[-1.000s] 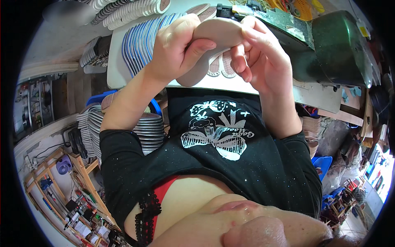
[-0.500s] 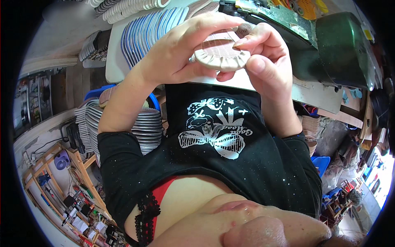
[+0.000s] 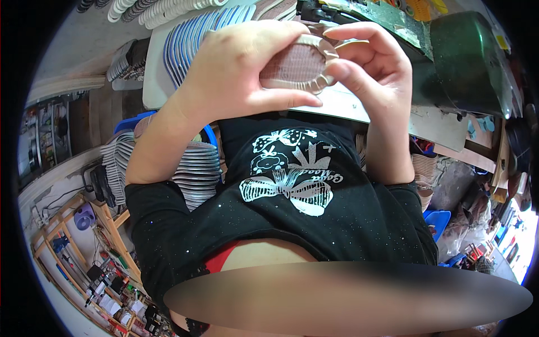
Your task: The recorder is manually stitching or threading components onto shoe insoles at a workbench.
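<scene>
Sole (image 3: 292, 66) swung round: pleated end (image 3: 318, 84) now within right hand's (image 3: 379, 70) reach, that hand parted, contact unclear. Left hand (image 3: 238, 63) clamped on sole.

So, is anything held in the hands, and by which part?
A brown, pale-rimmed sole. The left hand holds it by both sides; the right hand has its thumb at the rounded end.

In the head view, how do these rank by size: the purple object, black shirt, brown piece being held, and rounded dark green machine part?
1. Black shirt
2. Dark green machine part
3. Brown piece
4. Purple object
</scene>
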The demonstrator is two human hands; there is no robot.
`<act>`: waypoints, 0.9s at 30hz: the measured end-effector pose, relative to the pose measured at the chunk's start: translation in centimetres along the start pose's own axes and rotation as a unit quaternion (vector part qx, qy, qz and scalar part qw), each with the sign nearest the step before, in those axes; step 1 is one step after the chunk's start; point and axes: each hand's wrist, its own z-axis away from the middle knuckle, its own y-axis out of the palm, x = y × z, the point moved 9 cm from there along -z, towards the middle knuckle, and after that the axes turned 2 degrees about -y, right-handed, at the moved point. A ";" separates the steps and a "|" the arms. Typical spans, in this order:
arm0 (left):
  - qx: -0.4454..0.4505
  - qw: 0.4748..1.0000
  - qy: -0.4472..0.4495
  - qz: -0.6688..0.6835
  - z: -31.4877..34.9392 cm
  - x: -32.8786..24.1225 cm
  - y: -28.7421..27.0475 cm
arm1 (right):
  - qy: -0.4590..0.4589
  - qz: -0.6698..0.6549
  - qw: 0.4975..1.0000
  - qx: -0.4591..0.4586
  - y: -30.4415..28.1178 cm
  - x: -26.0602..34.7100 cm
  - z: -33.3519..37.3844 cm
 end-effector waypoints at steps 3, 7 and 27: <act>-0.052 0.990 -0.019 -0.133 0.2 0.3 -0.5 | -0.027 0.177 0.984 0.022 -0.2 0.7 -0.5; 0.000 0.974 -0.076 -0.215 -1.0 -0.3 -0.8 | -0.032 0.375 0.926 0.045 0.6 1.4 -1.5; 0.056 0.957 -0.117 -0.258 -1.3 1.6 0.0 | 0.159 0.346 0.923 0.051 -1.0 -3.4 -4.1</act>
